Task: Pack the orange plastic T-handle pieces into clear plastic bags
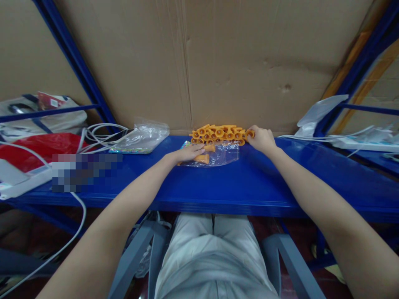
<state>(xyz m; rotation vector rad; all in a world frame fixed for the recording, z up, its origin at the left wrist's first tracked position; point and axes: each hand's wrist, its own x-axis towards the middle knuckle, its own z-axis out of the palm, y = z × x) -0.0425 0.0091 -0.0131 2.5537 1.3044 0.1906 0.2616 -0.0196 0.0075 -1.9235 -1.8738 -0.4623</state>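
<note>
1. The fingers of the left hand [189, 153] are lying flat and loosely spread, pressing down on a clear plastic bag [218, 154] at the centre of the frame; they are not curled around anything.
2. Just beside those fingers, a loose orange plastic piece [202, 158] is lying on the bag, and another [210, 148] is sitting slightly above it.
3. The fingers of the right hand [262, 139] are curling narrowly, pinching the rightmost orange piece [250, 133] at the end of a row.
4. That row of orange cone-shaped pieces [220, 133] is lining up side by side along the back edge of the blue bench [243, 187], just above centre, touching the cardboard wall [218, 62] behind.
5. The clear bag is lying directly in front of the row, partly under it.
6. Further left on the bench, a second crumpled clear bag [146, 135] is resting beside coiled white cables [99, 133].
7. At the far left of the frame, a red bag [40, 147] is lying.
8. At the right edge, white sheets and wires [358, 140] are spreading over the bench.
9. At the bottom centre, the person's light trousers [213, 253] are showing under the bench edge.
</note>
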